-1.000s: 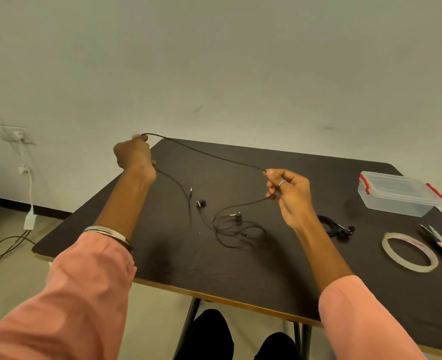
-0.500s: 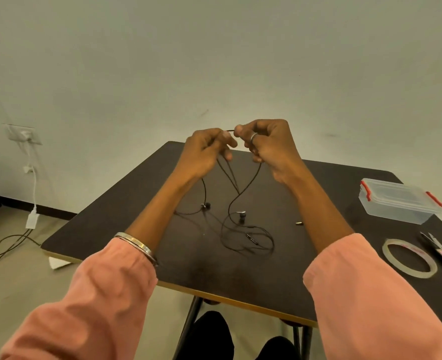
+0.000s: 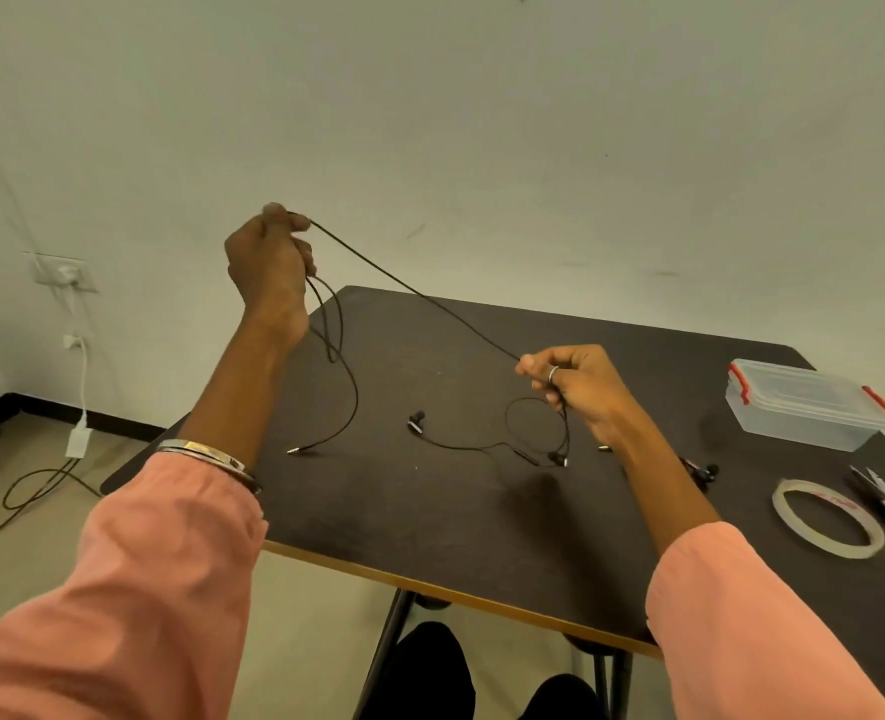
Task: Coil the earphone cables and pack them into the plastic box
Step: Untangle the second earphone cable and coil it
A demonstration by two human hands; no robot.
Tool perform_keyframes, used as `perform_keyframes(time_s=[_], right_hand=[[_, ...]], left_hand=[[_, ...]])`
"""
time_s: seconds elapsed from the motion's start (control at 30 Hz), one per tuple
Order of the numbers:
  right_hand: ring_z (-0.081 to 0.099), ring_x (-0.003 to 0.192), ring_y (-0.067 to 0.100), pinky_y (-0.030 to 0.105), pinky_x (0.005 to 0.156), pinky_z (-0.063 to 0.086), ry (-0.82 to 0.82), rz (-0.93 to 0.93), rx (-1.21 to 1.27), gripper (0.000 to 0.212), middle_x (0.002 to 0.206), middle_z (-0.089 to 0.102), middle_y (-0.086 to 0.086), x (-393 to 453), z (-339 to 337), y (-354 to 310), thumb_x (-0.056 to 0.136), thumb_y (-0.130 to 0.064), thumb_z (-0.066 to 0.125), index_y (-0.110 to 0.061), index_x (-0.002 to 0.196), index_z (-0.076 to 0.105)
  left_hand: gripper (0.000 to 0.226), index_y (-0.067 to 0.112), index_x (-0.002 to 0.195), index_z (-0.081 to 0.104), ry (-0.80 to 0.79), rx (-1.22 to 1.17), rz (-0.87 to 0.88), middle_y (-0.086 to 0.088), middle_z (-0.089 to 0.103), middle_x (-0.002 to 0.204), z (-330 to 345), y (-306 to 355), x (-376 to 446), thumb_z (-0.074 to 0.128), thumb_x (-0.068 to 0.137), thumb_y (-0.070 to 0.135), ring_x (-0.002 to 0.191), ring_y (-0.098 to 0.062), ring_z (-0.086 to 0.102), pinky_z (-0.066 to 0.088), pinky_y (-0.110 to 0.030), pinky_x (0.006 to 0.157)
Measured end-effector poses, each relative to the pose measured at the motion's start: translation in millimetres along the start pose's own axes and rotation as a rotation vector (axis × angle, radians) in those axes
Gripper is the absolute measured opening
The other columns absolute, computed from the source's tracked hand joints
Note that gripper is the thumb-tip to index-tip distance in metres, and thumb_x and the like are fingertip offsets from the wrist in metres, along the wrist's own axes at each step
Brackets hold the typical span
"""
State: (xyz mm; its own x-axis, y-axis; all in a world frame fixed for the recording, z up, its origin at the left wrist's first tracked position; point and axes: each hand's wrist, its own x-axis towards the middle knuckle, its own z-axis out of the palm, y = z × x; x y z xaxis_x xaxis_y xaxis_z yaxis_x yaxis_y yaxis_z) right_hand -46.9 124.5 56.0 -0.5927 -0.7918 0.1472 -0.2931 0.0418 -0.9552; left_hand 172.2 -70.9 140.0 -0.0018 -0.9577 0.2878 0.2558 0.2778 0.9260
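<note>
Earphone cable point(image 3: 409, 291) is stretched tight between my two hands, up in the air over the dark counter point(image 3: 430, 511). Its long line slants from high on my left, near the wall, down to my right. My left hand point(image 3: 268, 262) is a closed fist, and its grip holds the high end of the line. Loops of the same black cable hang down from that fist. One strand drops to the counter and ends in a small metal plug point(image 3: 294, 450) that points left. My right hand point(image 3: 580, 381) has its grip pinched shut on the low end, thumb and fingers pressed together. More cable curls under that hand and runs along the counter to an earbud point(image 3: 416, 422).

Half a second ago my hands were close together, up high in front of me, with the cable hanging down between them. Now they are far apart and the cable is pulled into one long line, much like a second ago.

The plastic box point(image 3: 806, 405) sits at the right side of the counter, well apart from the cable. Its lid is on, with red clips at each end. Near it lie a ring of clear tape point(image 3: 827, 517) and a dark tool point(image 3: 882, 498) with a small label. The label is too blurry for me to read.
</note>
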Motion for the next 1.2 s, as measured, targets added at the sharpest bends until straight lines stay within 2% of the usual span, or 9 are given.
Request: perform_keyframes(time_s=[0.07,0.13,0.23,0.33,0.47,0.6,0.73,1.03,1.2], right_hand=[[0.043,0.048,0.006,0.02,0.046,0.038,0.038,-0.013,0.024,0.022,0.073,0.069,-0.004,3,2,-5,0.091,-0.023,0.064,-0.004,0.084,0.072],[0.042,0.048,0.007,0.021,0.047,0.038,0.063,-0.045,0.045,0.023,0.069,0.064,-0.002,7,2,-15,0.093,-0.025,0.061,-0.005,0.085,0.072],[0.043,0.05,0.009,0.021,0.05,0.04,0.045,-0.115,0.036,0.024,0.066,0.057,0.003,8,0,-33,0.096,-0.024,0.056,-0.006,0.089,0.07],[0.047,0.054,0.01,0.02,0.052,0.043,-0.028,-0.175,-0.02,0.026,0.068,0.058,0.006,8,2,-47,0.097,-0.024,0.053,-0.004,0.092,0.069],[0.046,0.052,0.01,0.02,0.051,0.041,-0.131,-0.225,-0.074,0.027,0.067,0.059,0.006,8,9,-57,0.097,-0.028,0.053,-0.006,0.091,0.068],[0.04,0.048,0.01,0.02,0.046,0.033,-0.113,-0.282,-0.005,0.022,0.066,0.057,0.008,7,8,-62,0.096,-0.023,0.057,-0.007,0.088,0.069],[0.04,0.048,0.009,0.02,0.044,0.034,-0.087,-0.232,0.024,0.019,0.069,0.061,0.007,10,-2,-55,0.09,-0.018,0.064,-0.003,0.1,0.071],[0.055,0.065,0.012,0.02,0.059,0.05,-0.112,-0.119,0.138,0.015,0.079,0.065,0.012,7,9,-23,0.094,-0.01,0.057,-0.005,0.094,0.071],[0.057,0.061,0.013,0.025,0.062,0.055,-0.184,-0.081,0.171,0.016,0.076,0.065,0.008,5,14,-12,0.092,-0.01,0.059,-0.002,0.099,0.07]], left_hand=[[0.036,0.014,0.077,0.069,-0.054,0.292,0.037,-0.004,0.063,0.063,-2,-14,2,0.047,0.095,0.036,0.055,-0.015,0.057,0.046,-0.022,0.055],[0.035,0.007,0.09,0.069,-0.142,0.688,0.014,-0.013,0.07,0.09,-4,-30,4,0.054,0.091,0.038,0.083,-0.026,0.065,0.048,-0.032,0.071],[0.049,0.005,0.121,0.053,-0.353,1.147,0.072,-0.02,0.047,0.131,0,-39,-13,0.06,0.088,0.042,0.126,-0.042,0.037,0.039,-0.043,0.09],[0.062,0.023,0.143,0.041,-0.672,0.934,0.319,-0.009,0.035,0.145,15,-37,-36,0.062,0.088,0.043,0.134,-0.033,0.024,0.027,-0.042,0.107],[0.05,0.028,0.137,0.048,-1.047,0.628,0.526,-0.001,0.053,0.137,41,-40,-56,0.054,0.091,0.045,0.126,-0.015,0.047,0.037,-0.034,0.105],[0.022,0.014,0.096,0.071,-0.955,0.516,0.481,-0.002,0.073,0.081,57,-37,-62,0.056,0.095,0.029,0.071,-0.012,0.062,0.047,-0.029,0.068],[0.027,0.021,0.085,0.069,-0.801,0.409,0.367,0.005,0.062,0.054,55,-27,-53,0.048,0.099,0.028,0.058,-0.014,0.059,0.043,-0.017,0.061],[0.032,0.011,0.079,0.068,-0.491,0.227,0.209,-0.001,0.058,0.054,58,-8,-31,0.048,0.099,0.025,0.049,-0.007,0.051,0.046,-0.02,0.058],[0.026,0.007,0.082,0.065,-0.35,0.057,0.106,-0.002,0.056,0.061,63,6,-24,0.047,0.098,0.017,0.046,-0.008,0.051,0.034,-0.011,0.041]])
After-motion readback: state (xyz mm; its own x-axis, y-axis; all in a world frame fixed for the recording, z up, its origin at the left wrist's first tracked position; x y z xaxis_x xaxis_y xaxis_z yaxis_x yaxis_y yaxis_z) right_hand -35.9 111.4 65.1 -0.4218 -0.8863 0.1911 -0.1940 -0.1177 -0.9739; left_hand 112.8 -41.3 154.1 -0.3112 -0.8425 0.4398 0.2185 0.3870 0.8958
